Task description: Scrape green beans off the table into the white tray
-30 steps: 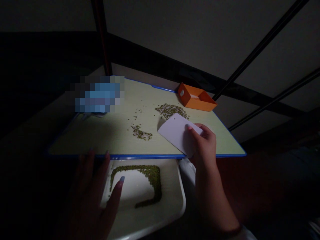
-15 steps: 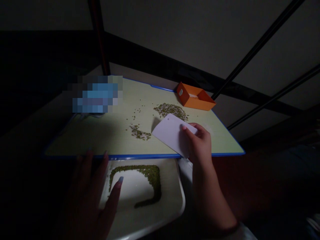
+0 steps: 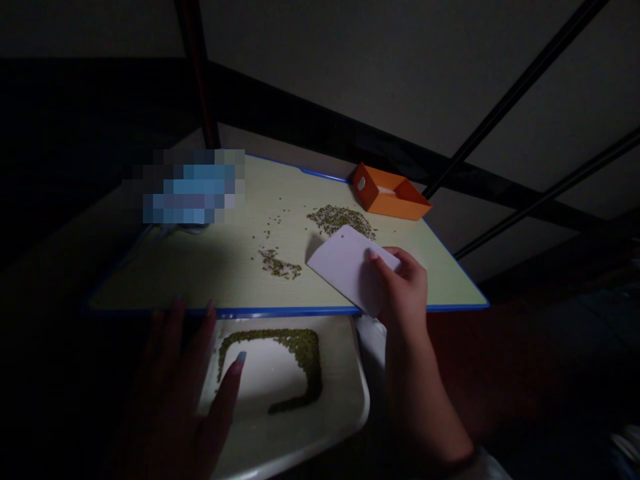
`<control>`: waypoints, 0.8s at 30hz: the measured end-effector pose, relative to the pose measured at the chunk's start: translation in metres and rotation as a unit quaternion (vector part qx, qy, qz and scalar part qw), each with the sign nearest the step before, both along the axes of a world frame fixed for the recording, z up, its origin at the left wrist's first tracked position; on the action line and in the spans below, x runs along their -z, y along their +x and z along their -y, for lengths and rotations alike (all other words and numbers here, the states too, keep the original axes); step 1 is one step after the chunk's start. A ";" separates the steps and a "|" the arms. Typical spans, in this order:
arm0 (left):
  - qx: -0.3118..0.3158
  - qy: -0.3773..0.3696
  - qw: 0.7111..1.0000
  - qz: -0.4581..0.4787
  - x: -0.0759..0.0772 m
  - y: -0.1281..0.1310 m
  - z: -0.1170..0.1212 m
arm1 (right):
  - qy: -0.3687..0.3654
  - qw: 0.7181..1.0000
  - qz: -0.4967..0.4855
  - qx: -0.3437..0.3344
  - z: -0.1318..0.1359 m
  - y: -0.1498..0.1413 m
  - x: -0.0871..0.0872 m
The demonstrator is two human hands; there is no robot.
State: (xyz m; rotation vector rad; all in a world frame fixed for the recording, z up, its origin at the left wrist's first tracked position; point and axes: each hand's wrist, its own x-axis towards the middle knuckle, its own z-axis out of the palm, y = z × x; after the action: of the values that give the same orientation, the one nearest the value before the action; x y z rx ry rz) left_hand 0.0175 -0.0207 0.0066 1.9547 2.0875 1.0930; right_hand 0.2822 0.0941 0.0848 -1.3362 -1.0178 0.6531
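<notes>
Green grains (image 3: 343, 217) are lying on the pale table (image 3: 440, 280) in a larger heap and, nearer, a smaller scattered patch (image 3: 281, 265), while more grains are lining the sides of the white tray (image 3: 363, 393) below the table's near edge. The right hand (image 3: 404, 285) is holding a white scraper (image 3: 345, 263), thumb on top, just beside both groups. The left hand (image 3: 187, 383) is standing wide, thumb hanging over the tray; whether it is touching the tray, I cannot tell. An orange box (image 3: 393, 203) is sitting beyond the heap
</notes>
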 end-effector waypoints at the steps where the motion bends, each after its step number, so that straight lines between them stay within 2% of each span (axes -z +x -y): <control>1: 0.001 0.005 1.000 -0.005 0.000 0.000 0.000 | 0.000 1.000 0.002 -0.004 -0.001 -0.004 0.000; 6: 0.004 0.007 1.000 -0.014 -0.004 0.001 0.001 | 0.008 1.000 0.014 -0.009 -0.005 -0.011 0.001; 13: 0.015 -0.006 0.999 -0.033 -0.003 -0.002 0.003 | 0.013 0.995 0.069 0.069 -0.002 0.007 0.004; 20: 0.011 -0.011 1.000 -0.020 -0.002 -0.001 0.002 | 0.001 1.000 0.007 0.008 0.007 -0.010 -0.007; 24: 0.012 -0.001 1.000 -0.022 -0.004 -0.001 0.001 | -0.002 1.000 0.001 -0.007 0.008 -0.018 -0.007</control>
State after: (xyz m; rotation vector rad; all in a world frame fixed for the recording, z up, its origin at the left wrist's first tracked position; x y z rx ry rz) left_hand 0.0169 -0.0222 0.0105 2.0150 2.0806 1.0521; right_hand 0.2640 0.0866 0.0921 -1.3347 -1.0290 0.6645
